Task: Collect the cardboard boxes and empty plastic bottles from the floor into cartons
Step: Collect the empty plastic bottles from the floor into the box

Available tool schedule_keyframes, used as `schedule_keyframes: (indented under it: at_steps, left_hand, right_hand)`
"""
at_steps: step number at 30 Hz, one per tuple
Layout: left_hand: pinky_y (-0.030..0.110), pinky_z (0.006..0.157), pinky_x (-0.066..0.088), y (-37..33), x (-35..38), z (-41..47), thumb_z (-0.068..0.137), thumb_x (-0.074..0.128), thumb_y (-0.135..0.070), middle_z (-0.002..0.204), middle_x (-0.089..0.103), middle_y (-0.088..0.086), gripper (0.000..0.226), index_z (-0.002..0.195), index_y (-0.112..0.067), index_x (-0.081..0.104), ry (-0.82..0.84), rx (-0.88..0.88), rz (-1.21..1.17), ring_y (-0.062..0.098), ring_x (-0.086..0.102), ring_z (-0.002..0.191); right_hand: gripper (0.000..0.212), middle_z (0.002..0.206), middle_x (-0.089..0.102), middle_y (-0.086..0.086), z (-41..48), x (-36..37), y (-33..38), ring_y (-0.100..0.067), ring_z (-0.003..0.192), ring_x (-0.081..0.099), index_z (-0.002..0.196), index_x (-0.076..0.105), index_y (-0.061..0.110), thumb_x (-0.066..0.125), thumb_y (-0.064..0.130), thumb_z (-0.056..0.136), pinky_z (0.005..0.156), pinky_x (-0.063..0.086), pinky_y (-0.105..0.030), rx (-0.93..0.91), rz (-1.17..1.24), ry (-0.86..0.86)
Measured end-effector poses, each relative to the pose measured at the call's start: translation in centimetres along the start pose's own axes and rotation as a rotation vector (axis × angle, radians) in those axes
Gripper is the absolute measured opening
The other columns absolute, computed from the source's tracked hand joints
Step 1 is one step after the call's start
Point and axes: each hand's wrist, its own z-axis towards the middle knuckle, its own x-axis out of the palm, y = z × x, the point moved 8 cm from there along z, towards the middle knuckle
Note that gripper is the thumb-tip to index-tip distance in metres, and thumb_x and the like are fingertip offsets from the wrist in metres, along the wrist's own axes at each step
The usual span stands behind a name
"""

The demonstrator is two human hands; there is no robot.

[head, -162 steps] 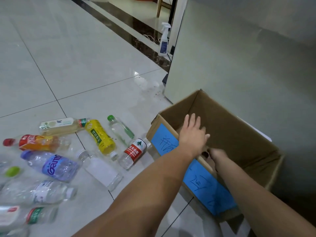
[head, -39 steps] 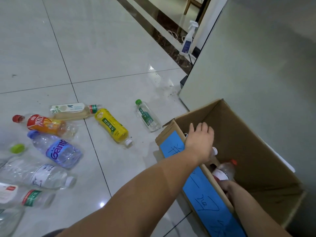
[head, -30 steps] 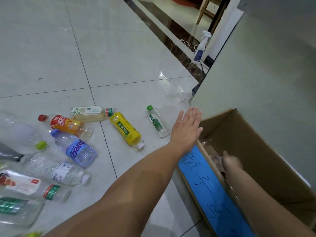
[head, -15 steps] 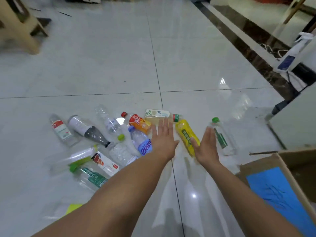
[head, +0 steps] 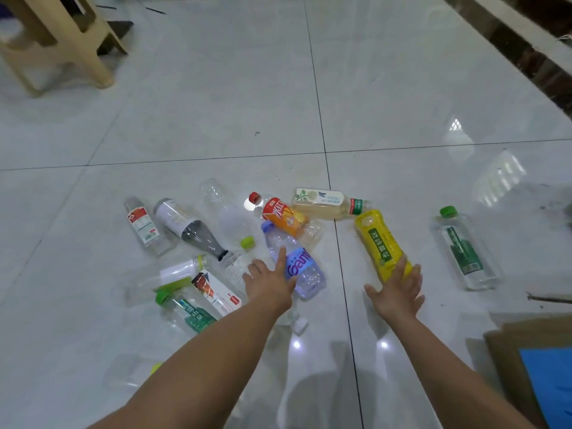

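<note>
With both arms stretched out low in frame, a two-at-once grab by the look of it. Carton (head: 507,366) parked bottom right, handy for dropping. Left hand (head: 270,284) spread open over the blue-label bottle (head: 298,267), right hand (head: 397,292) open, fingertips on the yellow bottle (head: 382,244). Nothing gripped yet. More bottles scattered mid-frame, stool (head: 58,35) upper left.

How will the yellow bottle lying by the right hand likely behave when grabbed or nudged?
The yellow bottle lies on its side on glossy tile, so it probably rolls if nudged. It seems empty, so likely light. The right hand reaches its base.
</note>
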Motion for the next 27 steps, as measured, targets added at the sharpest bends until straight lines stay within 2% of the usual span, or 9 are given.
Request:
schedule_keyframes:
  at_steps: [3, 6, 10, 14, 17, 19, 21, 24, 27]
  left_hand:
    - [0.041, 0.107, 0.030, -1.7, -1.6, 0.3, 0.096, 0.045, -0.037, 0.151, 0.010, 0.019, 0.073, 0.152, -0.034, -0.003, -0.118, 0.056, 0.043, 0.035, 0.021, 0.136]
    - [0.039, 0.109, 0.027, -3.8, -2.5, 0.7, 0.088, 0.060, -0.031, 0.151, 0.009, 0.017, 0.083, 0.152, -0.032, 0.006, -0.166, 0.136, 0.237, 0.035, 0.017, 0.139]
    - [0.037, 0.114, 0.016, -5.9, -4.3, 1.6, 0.091, 0.053, -0.035, 0.149, 0.017, 0.011, 0.071, 0.151, -0.022, 0.016, -0.291, 0.217, 0.536, 0.030, 0.015, 0.139]
    - [0.043, 0.119, 0.006, -5.6, -3.2, 2.9, 0.094, 0.050, -0.029, 0.155, 0.011, 0.017, 0.076, 0.151, -0.010, 0.004, -0.232, 0.219, 0.597, 0.034, 0.005, 0.145]
    - [0.043, 0.119, 0.006, -6.8, -2.5, 2.6, 0.093, 0.053, -0.023, 0.152, 0.023, 0.019, 0.069, 0.147, -0.004, 0.014, -0.238, 0.254, 0.578, 0.035, 0.018, 0.143]
    - [0.042, 0.118, 0.012, -7.8, -2.4, 2.4, 0.091, 0.056, -0.029, 0.143, 0.038, 0.018, 0.065, 0.142, -0.004, 0.024, -0.233, 0.252, 0.535, 0.034, 0.032, 0.136]
    - [0.041, 0.113, 0.024, -8.4, -2.1, 2.3, 0.089, 0.059, -0.040, 0.138, 0.043, 0.016, 0.066, 0.138, -0.007, 0.029, -0.212, 0.226, 0.457, 0.031, 0.039, 0.129]
    - [0.037, 0.101, 0.036, -9.1, -1.7, 2.0, 0.085, 0.059, -0.055, 0.133, 0.042, 0.015, 0.075, 0.137, -0.009, 0.031, -0.171, 0.216, 0.280, 0.029, 0.038, 0.124]
    - [0.037, 0.095, 0.041, -9.5, -1.8, 1.7, 0.080, 0.066, -0.054, 0.132, 0.040, 0.016, 0.079, 0.136, -0.010, 0.033, -0.100, 0.246, 0.111, 0.029, 0.035, 0.125]
  right_hand:
    - [0.102, 0.156, -0.004, -0.019, -0.1, 0.4, -0.8, -0.036, 0.145, 0.004, 0.149, -0.011, 0.032, 0.067, 0.023, 0.085, 0.114, 0.015, -0.052, 0.059, 0.092, -0.011]
    - [0.092, 0.149, 0.019, -0.023, -0.7, 0.1, -1.4, -0.040, 0.138, 0.022, 0.150, 0.001, 0.031, 0.064, 0.015, 0.085, 0.112, 0.024, -0.049, 0.055, 0.111, -0.092]
    - [0.078, 0.130, 0.041, -0.025, -1.7, -1.0, -2.1, -0.040, 0.118, 0.040, 0.149, 0.017, 0.025, 0.055, 0.001, 0.085, 0.100, 0.034, -0.045, 0.037, 0.072, -0.188]
    - [0.075, 0.123, 0.045, -0.021, -2.3, -0.6, -4.1, -0.037, 0.114, 0.043, 0.147, 0.017, 0.027, 0.051, 0.000, 0.086, 0.095, 0.036, -0.042, 0.057, 0.036, -0.135]
    - [0.071, 0.122, 0.050, -0.019, -2.9, -0.6, -6.2, -0.038, 0.114, 0.046, 0.144, 0.020, 0.022, 0.053, 0.002, 0.085, 0.096, 0.037, -0.042, 0.118, 0.062, -0.126]
    - [0.068, 0.121, 0.051, -0.019, -3.5, -0.5, -6.8, -0.038, 0.113, 0.047, 0.143, 0.022, 0.020, 0.053, 0.002, 0.085, 0.095, 0.038, -0.042, 0.137, 0.078, -0.131]
    - [0.067, 0.120, 0.052, -0.020, -4.0, -0.4, -7.2, -0.039, 0.112, 0.048, 0.141, 0.024, 0.018, 0.053, 0.001, 0.084, 0.094, 0.039, -0.043, 0.159, 0.117, -0.131]
    - [0.064, 0.120, 0.052, -0.020, -4.4, -0.1, -7.6, -0.041, 0.112, 0.047, 0.140, 0.024, 0.017, 0.050, 0.000, 0.085, 0.092, 0.040, -0.043, 0.195, 0.189, -0.118]
    - [0.060, 0.121, 0.051, -0.022, -5.0, 0.4, -8.4, -0.041, 0.112, 0.047, 0.140, 0.022, 0.014, 0.044, -0.001, 0.086, 0.088, 0.040, -0.042, 0.251, 0.287, -0.083]
